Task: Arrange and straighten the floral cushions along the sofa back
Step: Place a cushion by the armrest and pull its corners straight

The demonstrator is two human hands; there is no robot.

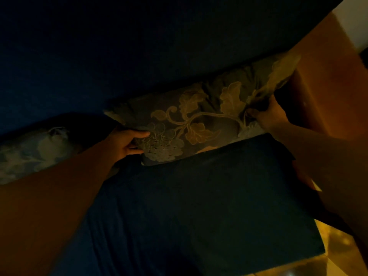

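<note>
A dark floral cushion [195, 120] with a pale leaf and grape pattern leans against the sofa back [139, 56], tilted up to the right. My left hand [127, 142] grips its lower left edge, thumb on the front. Pinching the fabric at its right end is my right hand [266, 114], near the upper right corner. A second floral cushion [35, 152] lies at the far left, partly hidden behind my left forearm. The scene is very dim.
The dark blue seat cushion [209, 206] fills the foreground. An orange-brown wooden armrest or side panel [326, 76] stands right of the cushion. A yellow patterned floor [338, 251] shows at the bottom right, and a pale wall [356, 20] at the top right.
</note>
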